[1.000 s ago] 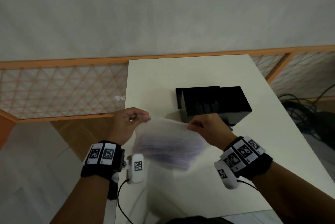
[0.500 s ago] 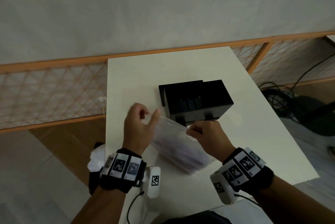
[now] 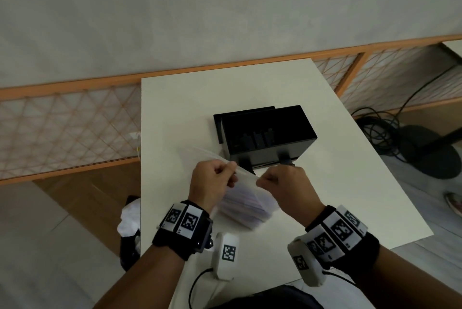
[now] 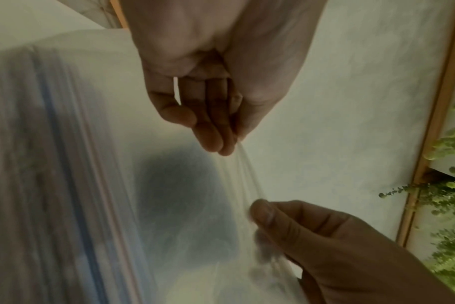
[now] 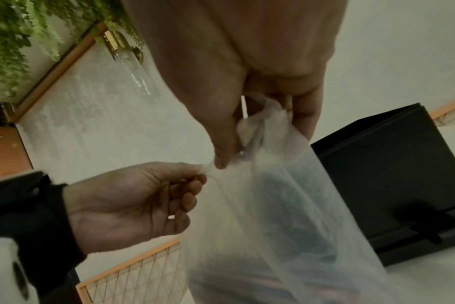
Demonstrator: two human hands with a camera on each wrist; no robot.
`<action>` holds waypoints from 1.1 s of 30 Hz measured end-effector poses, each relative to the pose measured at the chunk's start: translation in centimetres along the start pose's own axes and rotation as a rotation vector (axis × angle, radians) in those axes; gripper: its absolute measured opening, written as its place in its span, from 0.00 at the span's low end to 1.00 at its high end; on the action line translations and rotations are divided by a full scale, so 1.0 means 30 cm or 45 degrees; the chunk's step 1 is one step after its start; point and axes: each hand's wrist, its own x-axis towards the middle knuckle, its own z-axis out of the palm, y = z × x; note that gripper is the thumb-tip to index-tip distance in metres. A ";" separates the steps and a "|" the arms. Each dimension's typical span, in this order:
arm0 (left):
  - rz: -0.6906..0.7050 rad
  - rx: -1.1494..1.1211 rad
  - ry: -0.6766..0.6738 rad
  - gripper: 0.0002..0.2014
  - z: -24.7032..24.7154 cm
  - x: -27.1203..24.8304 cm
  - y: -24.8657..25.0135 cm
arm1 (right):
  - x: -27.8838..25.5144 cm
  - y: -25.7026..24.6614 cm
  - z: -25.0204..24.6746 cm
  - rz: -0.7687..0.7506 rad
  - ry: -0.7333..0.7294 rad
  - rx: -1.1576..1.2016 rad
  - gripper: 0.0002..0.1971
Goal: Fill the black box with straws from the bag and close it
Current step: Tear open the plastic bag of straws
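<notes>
A: Start at the grip. What have the hands got?

B: Both pinch the top edge of the bag (image 3: 246, 198). The left hand (image 3: 211, 183) nips the film between thumb and fingertips; the right hand (image 3: 287, 185) has a bunch of it gathered under curled fingers. The two pinches lie close together, the film stretched taut between them.

A: And below the pinches?

B: The bag hangs down and toward the person, with the straws (image 3: 240, 208) packed in its lower part. They show as blurred coloured lines, so a count isn't possible. Whether the mouth has parted yet, I cannot tell.

A: Where's the box?

B: The box (image 3: 268, 133) stands on the table (image 3: 175, 121) just beyond the hands, slightly toward the right one. Its top is open, with the lid (image 3: 218, 128) upright at its left side. The inside is dark; dividers show, but no straws that I can make out.

A: So which step is this?

B: Opening the bag, I'd judge. No straws are out, so the filling hasn't begun.

A: What does the next move need?

B: Pulling the two pinches apart to spread the mouth, gently, since thin film may tear or slip. Then one hand must let go and reach in while the other holds the bag steady.
</notes>
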 end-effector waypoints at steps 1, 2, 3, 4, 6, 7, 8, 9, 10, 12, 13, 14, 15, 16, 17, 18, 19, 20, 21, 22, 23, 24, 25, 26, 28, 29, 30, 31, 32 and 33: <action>0.000 -0.001 0.017 0.16 -0.001 -0.001 0.000 | -0.010 0.011 -0.003 -0.001 0.020 -0.023 0.07; -0.002 -0.008 0.048 0.16 -0.003 0.000 -0.001 | -0.018 0.021 -0.006 -0.004 0.038 -0.039 0.06; -0.006 -0.028 0.081 0.16 -0.008 0.005 -0.001 | -0.024 0.028 -0.009 0.001 0.051 -0.033 0.05; -0.008 -0.045 0.104 0.16 -0.013 0.010 -0.004 | -0.030 0.035 -0.011 0.011 0.055 -0.017 0.04; -0.023 -0.050 0.097 0.16 -0.017 0.011 -0.012 | -0.039 0.046 -0.018 0.019 0.042 -0.003 0.04; -0.039 -0.053 0.085 0.16 -0.017 0.007 -0.016 | -0.045 0.050 -0.021 0.025 0.030 0.010 0.05; -0.061 -0.071 0.084 0.15 -0.016 0.005 -0.024 | -0.050 0.055 -0.025 0.051 0.013 0.049 0.05; -0.094 -0.111 0.094 0.14 -0.015 0.003 -0.030 | -0.057 0.062 -0.032 0.104 -0.012 0.121 0.06; -0.125 -0.163 0.109 0.13 -0.018 0.002 -0.038 | -0.064 0.072 -0.038 0.172 -0.038 0.212 0.06; -0.160 -0.230 0.128 0.12 -0.028 0.003 -0.054 | -0.079 0.097 -0.048 0.294 -0.093 0.339 0.06; -0.165 -0.227 0.115 0.12 -0.033 0.000 -0.060 | -0.087 0.109 -0.051 0.331 -0.104 0.362 0.07; -0.161 -0.216 0.093 0.12 -0.037 -0.005 -0.065 | -0.095 0.119 -0.050 0.357 -0.099 0.368 0.07; -0.157 -0.210 0.066 0.13 -0.038 -0.011 -0.066 | -0.102 0.126 -0.047 0.379 -0.087 0.367 0.08; -0.149 -0.209 0.039 0.13 -0.038 -0.018 -0.062 | -0.110 0.130 -0.045 0.401 -0.079 0.363 0.08; -0.138 -0.200 0.015 0.13 -0.038 -0.023 -0.059 | -0.116 0.133 -0.043 0.418 -0.086 0.364 0.08; -0.124 -0.185 -0.004 0.13 -0.037 -0.025 -0.054 | -0.121 0.133 -0.045 0.422 -0.112 0.357 0.07; -0.107 -0.168 -0.020 0.13 -0.038 -0.025 -0.051 | -0.121 0.132 -0.051 0.402 -0.143 0.337 0.06; -0.088 -0.153 -0.038 0.13 -0.040 -0.025 -0.047 | -0.115 0.131 -0.063 0.356 -0.164 0.301 0.06; -0.067 -0.140 -0.060 0.13 -0.043 -0.024 -0.045 | -0.104 0.127 -0.078 0.291 -0.167 0.262 0.06; -0.045 -0.127 -0.087 0.14 -0.046 -0.026 -0.044 | -0.088 0.119 -0.092 0.216 -0.154 0.220 0.08; -0.027 -0.116 -0.111 0.15 -0.048 -0.028 -0.041 | -0.067 0.099 -0.103 0.133 -0.140 0.177 0.12; -0.018 -0.108 -0.129 0.16 -0.047 -0.031 -0.040 | -0.042 0.077 -0.103 0.047 -0.150 0.132 0.16; -0.014 -0.098 -0.138 0.16 -0.045 -0.033 -0.037 | -0.016 0.050 -0.093 -0.038 -0.198 0.078 0.21; -0.012 -0.087 -0.144 0.16 -0.042 -0.035 -0.033 | 0.008 0.026 -0.072 -0.100 -0.276 0.017 0.24; -0.008 -0.072 -0.156 0.15 -0.037 -0.037 -0.027 | 0.046 -0.012 -0.024 -0.168 -0.423 -0.065 0.26; -0.004 -0.063 -0.163 0.15 -0.037 -0.036 -0.027 | 0.061 -0.017 -0.002 -0.195 -0.451 -0.064 0.22; 0.006 -0.054 -0.171 0.15 -0.040 -0.037 -0.029 | 0.074 -0.018 0.012 -0.216 -0.444 -0.055 0.16; 0.016 -0.043 -0.176 0.15 -0.046 -0.038 -0.034 | 0.082 -0.014 0.019 -0.225 -0.414 -0.033 0.10; 0.020 -0.036 -0.178 0.15 -0.053 -0.038 -0.041 | 0.087 -0.007 0.021 -0.205 -0.377 -0.007 0.07; 0.023 -0.028 -0.173 0.15 -0.062 -0.039 -0.049 | 0.091 0.002 0.020 -0.160 -0.334 0.029 0.06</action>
